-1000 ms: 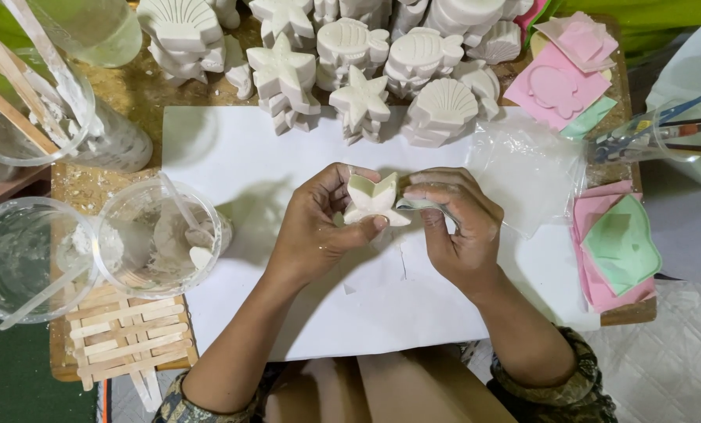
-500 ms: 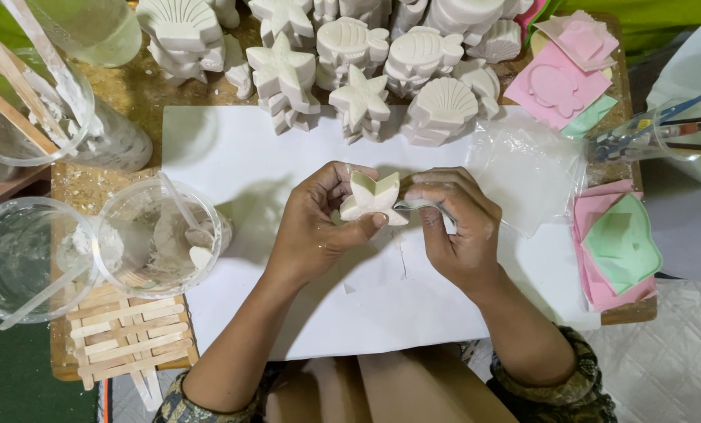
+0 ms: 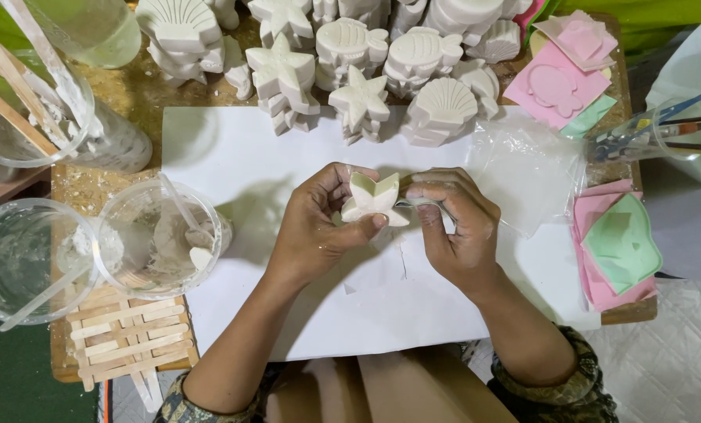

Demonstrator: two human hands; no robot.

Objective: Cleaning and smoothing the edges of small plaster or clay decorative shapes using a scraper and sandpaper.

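Head view, looking down: my left hand [image 3: 315, 227] grips a white plaster starfish [image 3: 374, 200], fingers curled behind it and thumb pressed on its lower arm, so the hand is closed around the piece. My right hand [image 3: 456, 231] is pinched shut on a small thin tool at the starfish's right arm; the tool is mostly hidden by my fingers, can't tell what kind. Starfish is held just above the white paper sheet [image 3: 288, 164], over its middle. Beyond the sheet's far edge sit stacks of white plaster casts [image 3: 358, 55]: shells, fish, more starfish. A clear plastic bag [image 3: 527, 168] lies on the sheet's right part. Right of the sheet are pink and green moulds [image 3: 617, 243], and further back a second pile of pink moulds [image 3: 562, 70]. Left of the sheet stand two clear plastic cups with plaster residue [image 3: 158, 235] and [image 3: 21, 258], each with a stick in it. A wooden stick rack [image 3: 123, 333] lies by the sheet's near left corner.
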